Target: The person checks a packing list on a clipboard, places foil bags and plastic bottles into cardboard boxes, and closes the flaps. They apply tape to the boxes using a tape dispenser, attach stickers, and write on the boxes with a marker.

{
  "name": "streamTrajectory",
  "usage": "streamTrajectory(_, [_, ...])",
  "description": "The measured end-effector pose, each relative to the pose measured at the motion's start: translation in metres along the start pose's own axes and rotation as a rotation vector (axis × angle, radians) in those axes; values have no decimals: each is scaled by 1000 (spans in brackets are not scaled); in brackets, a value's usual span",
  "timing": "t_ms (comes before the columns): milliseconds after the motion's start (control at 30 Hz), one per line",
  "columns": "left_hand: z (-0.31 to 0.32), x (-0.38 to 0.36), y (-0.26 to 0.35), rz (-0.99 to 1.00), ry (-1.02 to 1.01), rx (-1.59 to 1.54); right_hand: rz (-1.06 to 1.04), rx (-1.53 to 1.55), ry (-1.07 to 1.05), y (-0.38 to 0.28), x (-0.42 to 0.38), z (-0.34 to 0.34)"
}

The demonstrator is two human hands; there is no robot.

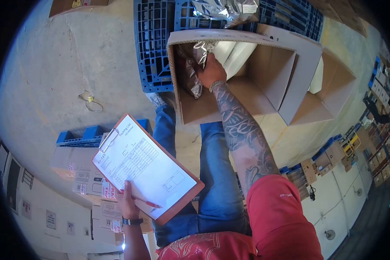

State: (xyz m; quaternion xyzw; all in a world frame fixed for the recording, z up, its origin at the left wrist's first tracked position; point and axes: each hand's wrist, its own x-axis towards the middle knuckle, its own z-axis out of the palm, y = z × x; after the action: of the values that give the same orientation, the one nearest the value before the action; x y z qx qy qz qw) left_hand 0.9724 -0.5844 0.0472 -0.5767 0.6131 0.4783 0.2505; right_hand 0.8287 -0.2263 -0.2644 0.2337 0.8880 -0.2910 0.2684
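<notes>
Reaching inside an open box (271,65) beside a blue pallet (154,69), the right hand (212,71) touches a shiny, crinkled bag (190,77) at 12 o'clock, grip unclear. The left hand (128,203) grips a clipboard (148,168) at 8.

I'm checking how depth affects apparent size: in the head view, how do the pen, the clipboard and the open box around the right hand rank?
Largest to smallest:
1. Open box
2. Clipboard
3. Pen, a thin sliver by comparison
</notes>
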Motion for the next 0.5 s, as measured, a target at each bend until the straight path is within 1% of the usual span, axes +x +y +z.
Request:
streamTrajectory(33, [1, 0, 2, 15, -7, -8, 67, -18, 4, -3, 0, 0])
streamTrajectory(67, [2, 3, 0, 22, -17, -25, 39, -48, 148, -13, -8, 15])
streamTrajectory(100, [1, 4, -1, 18, -43, -59, 211, -3, 82, -31, -8, 25])
streamTrajectory(167, [-1, 8, 1, 24, -86, -98, -45, -14, 82, -58, -15, 36])
streamTrajectory(200, [-2, 8, 4, 21, -99, -70, -46, -14, 95, -62, -15, 31])
streamTrajectory(267, [0, 2, 16, 28, -127, -34, -47, 20, -12, -65, -13, 11])
streamTrajectory(300, [5, -3, 22, 67, -115, 4, -48, 23, 5, -66, -12, -4])
streamTrajectory(367, [11, -4, 32, 122, -112, 34, -284, -349, -471, -67, -11, -46])
streamTrajectory(400, [12, -4, 35, 112, -123, 43, -236, -53, -577, -96, -15, -103])
streamTrajectory(433, [13, -6, 36, 94, -130, 54, -300, 263, -394, -94, -14, -117])
streamTrajectory(500, [8, -5, 33, 89, -152, 72, -173, 631, -294, -112, -6, -175])
